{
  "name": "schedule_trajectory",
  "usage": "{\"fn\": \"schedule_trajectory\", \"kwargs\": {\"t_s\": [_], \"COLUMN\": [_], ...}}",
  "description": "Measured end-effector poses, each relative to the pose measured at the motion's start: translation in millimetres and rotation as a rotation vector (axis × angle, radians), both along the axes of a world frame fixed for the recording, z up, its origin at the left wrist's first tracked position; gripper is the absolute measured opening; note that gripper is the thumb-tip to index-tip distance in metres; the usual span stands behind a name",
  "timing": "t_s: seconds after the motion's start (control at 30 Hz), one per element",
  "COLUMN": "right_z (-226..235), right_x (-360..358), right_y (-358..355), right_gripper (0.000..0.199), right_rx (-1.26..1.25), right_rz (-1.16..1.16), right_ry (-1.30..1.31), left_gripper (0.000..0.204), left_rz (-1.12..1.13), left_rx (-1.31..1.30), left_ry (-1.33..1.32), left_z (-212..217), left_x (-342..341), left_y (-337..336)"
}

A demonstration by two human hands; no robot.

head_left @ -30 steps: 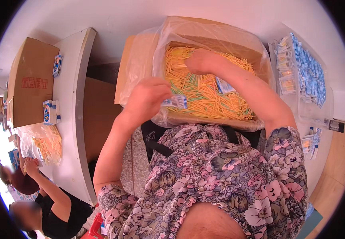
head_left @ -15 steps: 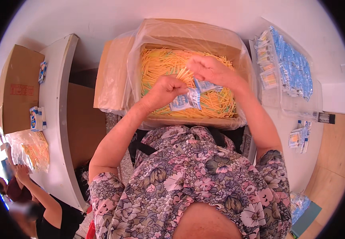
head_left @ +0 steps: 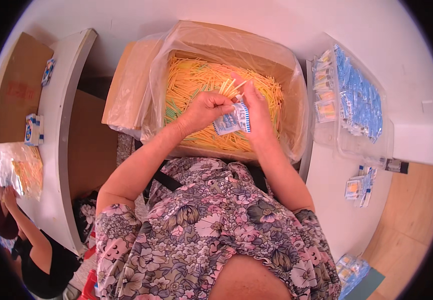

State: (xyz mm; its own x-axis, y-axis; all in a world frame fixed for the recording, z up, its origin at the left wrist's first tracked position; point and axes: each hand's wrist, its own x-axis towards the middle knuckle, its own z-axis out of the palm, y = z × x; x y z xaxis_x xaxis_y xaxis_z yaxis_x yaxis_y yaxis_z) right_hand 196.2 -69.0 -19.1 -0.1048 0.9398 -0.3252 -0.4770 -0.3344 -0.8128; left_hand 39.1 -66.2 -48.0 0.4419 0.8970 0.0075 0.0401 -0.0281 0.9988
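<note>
A carton lined with clear plastic (head_left: 121, 85) stands in front of me, full of thin yellow sticks (head_left: 191, 75) with some green ones. Above them, my left hand (head_left: 204, 111) is closed, pinching the upper edge of a small blue-and-white plastic packet (head_left: 230, 120). My right hand (head_left: 257, 107) is curled round the packet's right side, its fingers partly hidden behind. A small bunch of yellow sticks (head_left: 230, 89) fans out between the two hands, against the right thumb and fingers. How the lower ends sit at the packet's mouth is hidden.
At right, a clear plastic bin (head_left: 326, 131) holds many blue-striped packets; a few packets (head_left: 360, 187) lie beside it. On the left bench (head_left: 59, 150) are a brown carton (head_left: 21, 90), small boxes (head_left: 34, 131) and a bag of sticks (head_left: 26, 172). Another person's arm (head_left: 36, 240) shows at lower left.
My right hand has come down and in to the packet and stick bunch. A second packet seen lying on the sticks no longer shows. The whole view has shifted slightly.
</note>
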Motion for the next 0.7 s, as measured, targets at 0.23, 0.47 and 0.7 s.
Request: {"fn": "schedule_trajectory", "kwargs": {"t_s": [0.23,0.47,0.7], "right_z": [-2.6,25.6,9.5], "right_x": [-3.8,10.6,7.0], "right_y": [6.7,22.0,27.1], "right_gripper": [0.045,0.041,0.029], "right_rx": [0.188,0.527,0.628], "right_rz": [0.047,0.554,0.372], "right_ry": [-0.128,-0.642,-0.969], "left_gripper": [0.011,0.012,0.009], "left_rz": [-0.102,-0.119,-0.103], "left_rx": [-0.190,-0.178,0.033], "left_ry": [-0.141,-0.126,0.020], "left_z": [9.2,8.3,1.6], "left_x": [-1.6,-6.4,-1.1], "left_y": [1.8,3.0,2.4]}}
